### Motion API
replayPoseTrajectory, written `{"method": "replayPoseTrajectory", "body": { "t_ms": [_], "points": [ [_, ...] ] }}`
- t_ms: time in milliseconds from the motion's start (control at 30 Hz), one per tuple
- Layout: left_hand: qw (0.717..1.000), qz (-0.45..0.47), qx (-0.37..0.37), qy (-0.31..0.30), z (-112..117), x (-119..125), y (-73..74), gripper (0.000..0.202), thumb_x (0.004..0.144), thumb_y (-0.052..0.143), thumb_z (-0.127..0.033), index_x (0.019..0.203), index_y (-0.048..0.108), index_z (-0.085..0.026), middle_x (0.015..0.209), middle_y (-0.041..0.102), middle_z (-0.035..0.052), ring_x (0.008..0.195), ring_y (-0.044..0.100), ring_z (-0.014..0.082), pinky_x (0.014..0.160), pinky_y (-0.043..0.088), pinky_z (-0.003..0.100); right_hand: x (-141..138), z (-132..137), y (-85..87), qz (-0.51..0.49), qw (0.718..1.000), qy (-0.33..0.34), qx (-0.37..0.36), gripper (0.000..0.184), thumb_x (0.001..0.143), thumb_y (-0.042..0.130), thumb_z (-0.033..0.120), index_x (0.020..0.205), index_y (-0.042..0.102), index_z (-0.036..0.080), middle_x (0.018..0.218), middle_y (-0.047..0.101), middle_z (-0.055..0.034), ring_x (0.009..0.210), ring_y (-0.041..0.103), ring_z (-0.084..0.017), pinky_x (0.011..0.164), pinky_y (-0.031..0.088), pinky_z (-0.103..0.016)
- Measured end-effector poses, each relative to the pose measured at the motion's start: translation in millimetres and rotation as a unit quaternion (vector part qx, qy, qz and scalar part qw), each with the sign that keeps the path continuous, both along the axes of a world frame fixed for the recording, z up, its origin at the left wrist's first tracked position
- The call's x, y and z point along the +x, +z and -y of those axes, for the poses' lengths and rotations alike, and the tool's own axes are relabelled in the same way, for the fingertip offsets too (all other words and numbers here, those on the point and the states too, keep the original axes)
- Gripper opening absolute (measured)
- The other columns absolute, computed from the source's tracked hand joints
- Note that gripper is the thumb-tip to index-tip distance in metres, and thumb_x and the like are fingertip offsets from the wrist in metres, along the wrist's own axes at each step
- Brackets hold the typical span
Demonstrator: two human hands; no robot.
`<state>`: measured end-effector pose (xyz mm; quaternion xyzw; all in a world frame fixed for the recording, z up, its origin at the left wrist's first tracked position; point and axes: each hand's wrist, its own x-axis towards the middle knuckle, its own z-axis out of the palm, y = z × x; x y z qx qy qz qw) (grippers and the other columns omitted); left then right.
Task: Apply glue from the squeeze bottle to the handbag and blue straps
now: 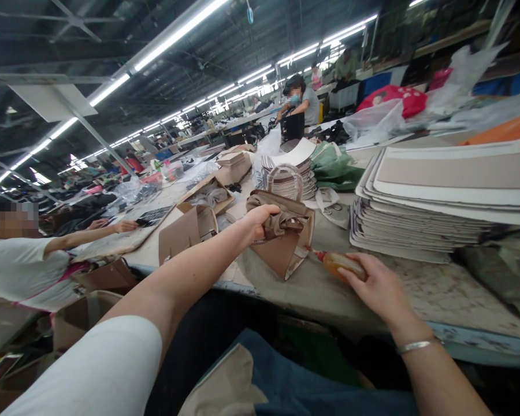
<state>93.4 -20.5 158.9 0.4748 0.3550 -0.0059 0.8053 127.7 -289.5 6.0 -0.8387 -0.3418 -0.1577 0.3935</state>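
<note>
A brown handbag lies tilted on the table in front of me, its looped handle standing up at the far side. My left hand is closed on the bag's bunched fabric lining at the opening. In my right hand is a squeeze bottle of amber liquid with a red nozzle. The nozzle points left at the bag's near right edge; whether the tip touches it I cannot tell. Part of the lining is hidden behind my left fingers.
A tall stack of pale panels stands to the right. Behind the bag is another stack of curved pieces beside green fabric. Another brown bag stands left of my left arm. A co-worker sits at the left.
</note>
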Motion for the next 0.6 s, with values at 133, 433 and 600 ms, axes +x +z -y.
{"method": "replayPoseTrajectory", "body": {
  "t_ms": [133,433,600],
  "points": [
    [1.000,-0.007,0.014,-0.024,-0.7,-0.7,0.7,0.014,0.080,0.050,-0.012,0.088,0.060,-0.008,0.062,0.068,0.0082,0.051,0.065,0.0194,0.055,0.055,0.031,2.2,-1.2,5.4,0.014,0.999,-0.023,0.038,0.036,0.082,0.056,0.043,0.111,0.056,0.022,0.104,0.062,-0.0078,0.095,0.059,-0.025,0.079,0.048,-0.038],
    [0.999,-0.008,0.023,-0.021,1.9,0.0,0.5,0.017,0.080,0.049,-0.013,0.092,0.061,-0.010,0.062,0.068,0.0071,0.052,0.065,0.0185,0.054,0.055,0.029,-3.9,-2.9,-3.9,-0.006,1.000,0.009,-0.028,0.026,0.081,0.057,0.042,0.101,0.058,0.025,0.092,0.064,-0.0038,0.075,0.062,-0.022,0.064,0.049,-0.036],
    [0.999,-0.020,0.037,-0.027,1.0,-0.6,1.6,0.018,0.080,0.048,-0.013,0.092,0.062,-0.010,0.061,0.068,0.0070,0.053,0.066,0.0190,0.054,0.056,0.030,-1.9,-2.8,-0.6,0.007,1.000,-0.022,-0.004,0.032,0.083,0.054,0.043,0.108,0.056,0.023,0.102,0.062,-0.0067,0.090,0.060,-0.024,0.073,0.049,-0.036]
  ]
}}
